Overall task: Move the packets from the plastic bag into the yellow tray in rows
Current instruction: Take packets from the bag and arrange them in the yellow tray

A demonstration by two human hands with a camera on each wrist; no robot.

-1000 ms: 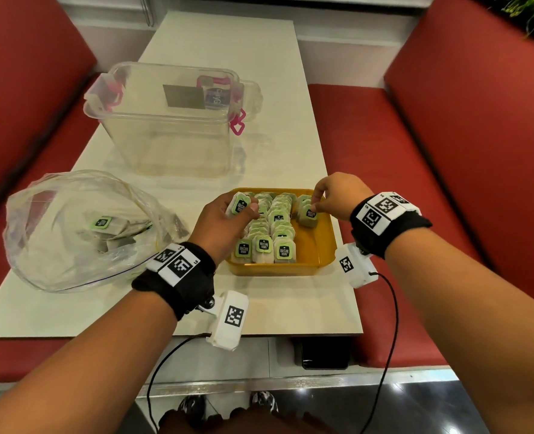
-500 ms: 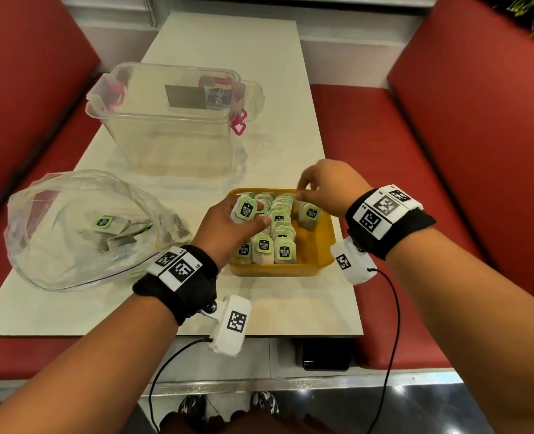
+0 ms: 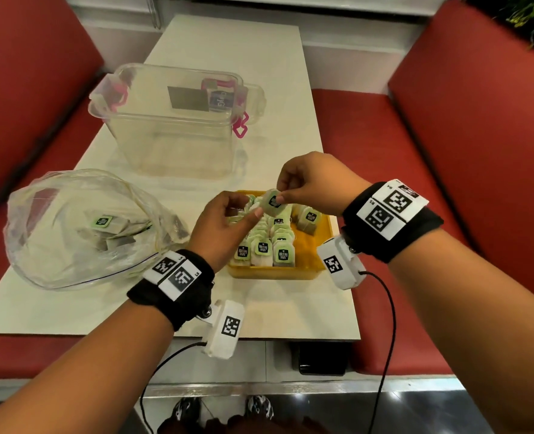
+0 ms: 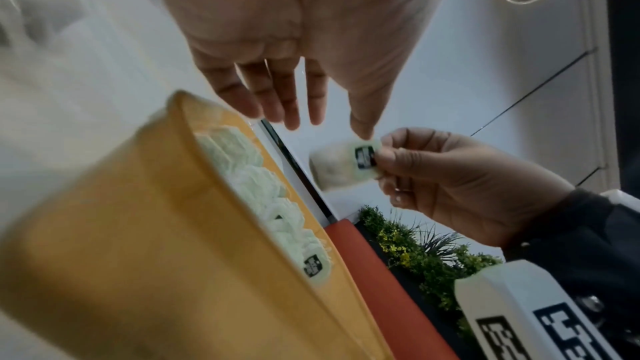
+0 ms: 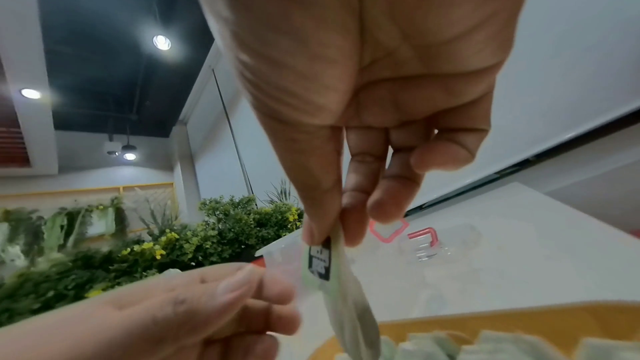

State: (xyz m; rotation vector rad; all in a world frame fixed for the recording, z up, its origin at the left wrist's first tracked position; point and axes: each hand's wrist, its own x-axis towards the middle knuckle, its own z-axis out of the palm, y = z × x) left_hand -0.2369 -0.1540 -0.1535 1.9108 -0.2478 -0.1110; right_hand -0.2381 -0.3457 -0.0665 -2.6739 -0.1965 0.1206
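Above the yellow tray [image 3: 320, 242], the right hand [image 3: 314, 184] pinches a packet [image 3: 272, 203].

We see even indoor light from ceiling lamps [image 5: 161, 42] (one flares), soft glare on the table [image 3: 228, 48]; wrist views blur, edges bend.

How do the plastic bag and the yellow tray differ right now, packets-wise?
The plastic bag is clear and crumpled; the yellow tray is opaque and rigid. Packets in the bag lie jumbled; those in the tray stand in rows. The bag lies untouched, while both hands meet over the tray, the right hand pinching a packet. Both rest on the table.
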